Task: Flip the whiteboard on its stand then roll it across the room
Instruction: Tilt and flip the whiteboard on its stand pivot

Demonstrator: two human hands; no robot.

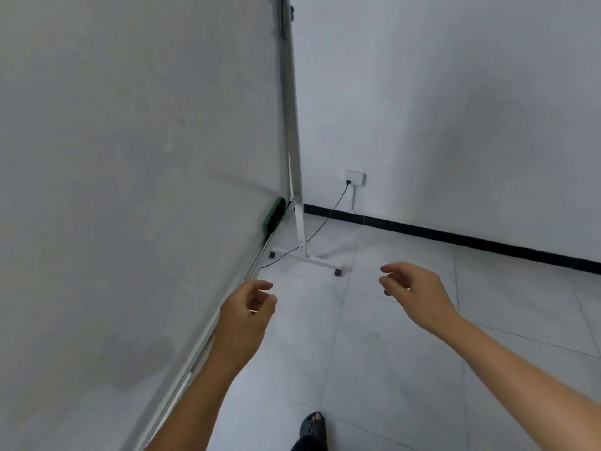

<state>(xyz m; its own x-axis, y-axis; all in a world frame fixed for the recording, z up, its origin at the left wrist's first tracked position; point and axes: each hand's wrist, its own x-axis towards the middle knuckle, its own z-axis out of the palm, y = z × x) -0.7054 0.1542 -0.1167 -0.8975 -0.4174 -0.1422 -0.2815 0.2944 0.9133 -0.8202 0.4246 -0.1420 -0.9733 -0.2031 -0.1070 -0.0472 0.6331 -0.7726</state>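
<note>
A large whiteboard [136, 157] fills the left half of the view, seen at a steep angle, with a metal frame along its bottom and right edges. Its white stand [300, 229] has an upright post and a foot bar with small dark casters on the tiled floor. A green eraser [272, 214] rests on the board's bottom rail near the far corner. My left hand [248, 310] hovers just beside the bottom rail, fingers loosely curled, holding nothing. My right hand [413, 289] floats over the floor to the right, fingers apart and empty.
A white wall [455, 109] with a black baseboard runs behind the stand. A wall socket [354, 177] has a black cable [320, 224] trailing down across the floor under the stand's foot. My foot in a dark sandal [313, 428] shows at the bottom.
</note>
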